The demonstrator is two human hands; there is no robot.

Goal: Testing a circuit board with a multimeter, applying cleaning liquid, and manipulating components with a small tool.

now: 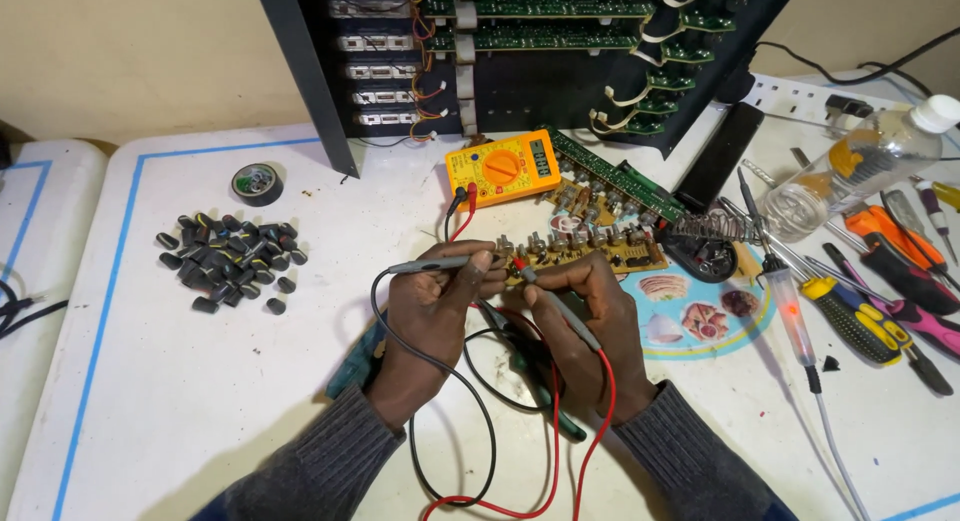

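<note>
Left hand [432,303] clenched around black test probe [430,266], held almost level, tip pointing right at brown circuit board [585,251]. Right hand [585,316] grasping red test probe [555,301] pen-style, tip angled up-left onto same board's near edge. Probe tips close together, just apart; exact contact points too small to tell. Board flat on white table [200,381], directly beyond both hands, row of knob shafts standing on it. Black and red leads looping down between forearms, running back up to yellow multimeter [503,167] lying just behind board. Second green board [610,181] to right of meter, partly overlapped by brown one. Pile of small black knobs [230,261] well to left, roll of black tape [257,183] beyond pile. Soldering iron stand with coil [700,236] touching board's right end. Clear plastic bottle [865,166] lying tilted at far right. Screwdrivers and pliers [880,291] scattered near right edge. Tester screwdriver with orange glow [788,306] right of round printed mat [700,316]. Dark open chassis with stacked boards [540,51] upright at back.
</note>
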